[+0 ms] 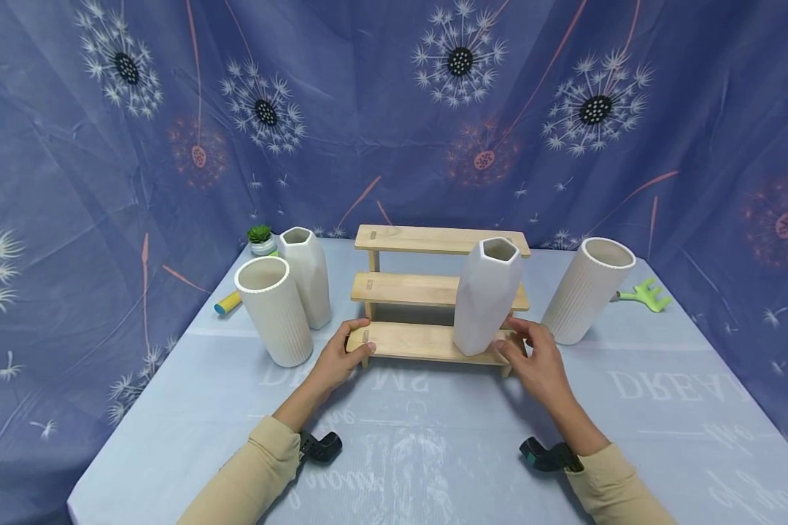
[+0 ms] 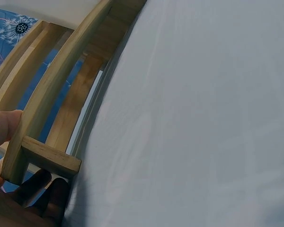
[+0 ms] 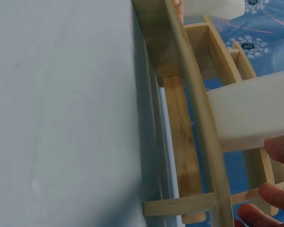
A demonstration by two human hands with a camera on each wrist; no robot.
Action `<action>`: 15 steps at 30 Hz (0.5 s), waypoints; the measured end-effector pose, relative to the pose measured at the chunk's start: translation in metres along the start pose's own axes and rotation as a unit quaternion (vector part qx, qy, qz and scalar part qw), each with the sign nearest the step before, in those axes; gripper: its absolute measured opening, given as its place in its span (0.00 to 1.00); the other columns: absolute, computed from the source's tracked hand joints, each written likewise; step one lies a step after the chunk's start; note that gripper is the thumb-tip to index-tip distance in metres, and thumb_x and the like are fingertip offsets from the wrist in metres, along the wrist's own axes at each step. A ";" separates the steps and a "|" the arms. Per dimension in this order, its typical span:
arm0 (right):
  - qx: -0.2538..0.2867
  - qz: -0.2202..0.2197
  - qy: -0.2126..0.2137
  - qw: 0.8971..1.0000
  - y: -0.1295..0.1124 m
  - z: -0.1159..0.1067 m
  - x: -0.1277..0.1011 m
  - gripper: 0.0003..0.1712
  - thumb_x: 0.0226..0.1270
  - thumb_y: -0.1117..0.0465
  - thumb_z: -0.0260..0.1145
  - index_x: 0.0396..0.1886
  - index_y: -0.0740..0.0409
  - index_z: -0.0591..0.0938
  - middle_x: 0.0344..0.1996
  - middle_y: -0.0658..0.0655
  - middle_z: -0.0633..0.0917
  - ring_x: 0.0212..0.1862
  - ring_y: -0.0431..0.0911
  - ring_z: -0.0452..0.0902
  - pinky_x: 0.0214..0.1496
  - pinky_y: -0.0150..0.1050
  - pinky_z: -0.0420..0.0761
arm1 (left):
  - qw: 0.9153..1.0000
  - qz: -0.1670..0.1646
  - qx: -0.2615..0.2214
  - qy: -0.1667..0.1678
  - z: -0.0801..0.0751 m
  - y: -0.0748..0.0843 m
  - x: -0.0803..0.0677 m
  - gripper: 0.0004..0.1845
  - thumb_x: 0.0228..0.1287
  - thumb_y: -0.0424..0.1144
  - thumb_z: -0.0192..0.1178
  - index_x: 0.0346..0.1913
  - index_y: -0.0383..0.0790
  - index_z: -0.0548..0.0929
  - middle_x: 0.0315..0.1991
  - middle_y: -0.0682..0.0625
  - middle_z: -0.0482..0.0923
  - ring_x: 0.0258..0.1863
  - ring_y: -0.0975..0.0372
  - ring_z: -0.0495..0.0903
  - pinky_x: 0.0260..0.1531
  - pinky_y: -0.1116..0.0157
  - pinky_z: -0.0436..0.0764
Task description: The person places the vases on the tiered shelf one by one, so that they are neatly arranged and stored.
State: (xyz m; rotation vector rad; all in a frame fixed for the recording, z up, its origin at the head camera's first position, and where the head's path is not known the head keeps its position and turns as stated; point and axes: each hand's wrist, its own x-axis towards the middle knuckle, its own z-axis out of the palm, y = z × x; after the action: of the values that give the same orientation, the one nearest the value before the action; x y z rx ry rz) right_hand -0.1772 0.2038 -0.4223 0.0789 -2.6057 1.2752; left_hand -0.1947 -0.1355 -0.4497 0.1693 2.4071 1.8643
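A three-step wooden display stand stands mid-table. A white faceted vase sits on its lowest step, toward the right end. My left hand grips the left end of that step, thumb on top; in the left wrist view its fingers curl beneath the board. At the right end, my right hand is beside the vase's base with fingers spread. In the right wrist view the thumb overlaps the vase's side, while the other fingers stand apart from it.
Left of the stand are a white ribbed vase and a second faceted vase. Behind them are a small potted plant and a yellow-handled item. Rightward stand another ribbed vase and a green hand rake. A patterned curtain hangs behind.
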 end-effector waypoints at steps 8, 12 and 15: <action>-0.003 -0.028 0.017 0.999 0.008 -0.001 0.000 0.27 0.61 0.56 0.66 0.58 0.64 0.74 0.51 0.65 0.74 0.54 0.58 0.68 0.55 0.54 0.66 | 1.000 0.015 0.001 0.010 0.001 -0.004 0.001 0.26 0.63 0.37 0.60 0.64 0.44 0.67 0.58 0.41 0.70 0.51 0.57 0.71 0.47 0.69 0.72; -0.001 -0.033 0.019 0.999 0.011 -0.001 0.000 0.25 0.62 0.57 0.66 0.56 0.65 0.75 0.50 0.66 0.74 0.52 0.57 0.68 0.54 0.51 0.66 | 1.000 0.017 -0.001 0.009 0.001 -0.004 0.001 0.26 0.63 0.37 0.60 0.64 0.44 0.67 0.57 0.40 0.70 0.50 0.57 0.71 0.46 0.70 0.72; -0.005 -0.023 0.016 1.000 0.013 -0.001 0.000 0.24 0.62 0.57 0.65 0.56 0.64 0.76 0.49 0.66 0.74 0.52 0.57 0.69 0.54 0.51 0.67 | 1.000 0.011 -0.005 0.007 0.001 -0.004 0.001 0.26 0.64 0.37 0.60 0.64 0.45 0.67 0.58 0.42 0.69 0.51 0.57 0.71 0.47 0.70 0.72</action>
State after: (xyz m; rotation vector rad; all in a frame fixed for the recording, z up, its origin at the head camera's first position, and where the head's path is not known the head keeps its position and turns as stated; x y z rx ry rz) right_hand -0.1785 0.2127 -0.4317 0.1140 -2.5674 1.2383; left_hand -0.1957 -0.1351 -0.4536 0.1830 2.4151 1.8931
